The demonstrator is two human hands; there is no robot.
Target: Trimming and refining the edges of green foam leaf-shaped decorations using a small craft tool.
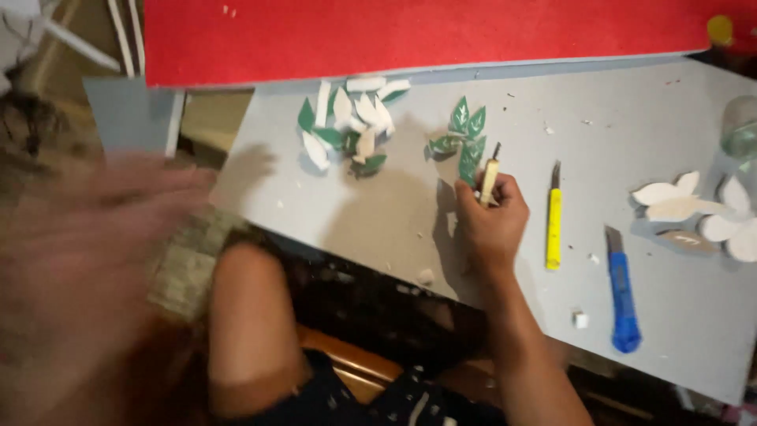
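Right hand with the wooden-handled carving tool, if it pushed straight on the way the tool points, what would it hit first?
Most likely the small cluster of green carved leaf pieces just beyond the right hand and its wooden-handled carving tool; depth is unclear.

right hand (490,214) gripping wooden-handled tool (490,178), leaf cutouts (464,134)

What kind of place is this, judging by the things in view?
Probably a home craft corner: a grey work board carries cut green and white leaf shapes, a yellow-handled knife and a blue utility cutter.
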